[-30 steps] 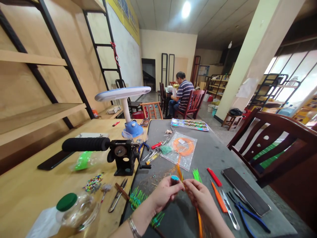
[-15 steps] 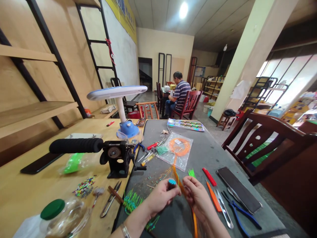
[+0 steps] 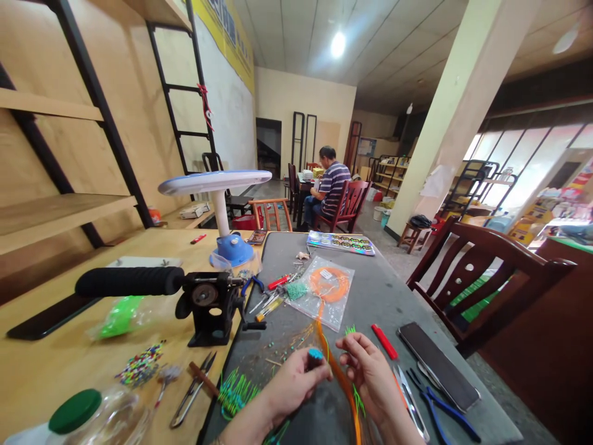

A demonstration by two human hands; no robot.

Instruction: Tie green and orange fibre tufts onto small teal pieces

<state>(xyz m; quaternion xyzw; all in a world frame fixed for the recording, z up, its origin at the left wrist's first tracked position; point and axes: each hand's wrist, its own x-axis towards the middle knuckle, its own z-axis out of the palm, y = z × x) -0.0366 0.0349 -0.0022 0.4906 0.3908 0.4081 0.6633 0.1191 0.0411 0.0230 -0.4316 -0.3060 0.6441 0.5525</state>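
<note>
My left hand (image 3: 296, 380) is closed around a small bundle with a bright blue, beady-looking end (image 3: 315, 355) that pokes up between thumb and forefinger. A thin green strand rises beside those fingertips. To its right, apart from it, my right hand (image 3: 368, 371) has thumb and forefinger pinched together; whatever they hold is too small to make out. Between the hands runs a band of orange strands (image 3: 340, 374) over the dark mat. Short green strands (image 3: 358, 400) lie beneath the right hand. More green strands with blue-green ends (image 3: 238, 392) lie left of my left forearm.
A black cranked device (image 3: 210, 306) stands left. Snips (image 3: 192, 392), loose beads (image 3: 141, 363) and a green-lidded jar (image 3: 75, 411) are nearby. Blue-handled pliers (image 3: 445, 408) and a phone (image 3: 438, 364) lie right. Ahead is a bag of orange line (image 3: 330, 284). A person (image 3: 333, 188) sits far back.
The view has tilted and shifted, so the scene sits lower and further left. My right hand has moved slightly away from the left one. The left hand keeps its hold.
</note>
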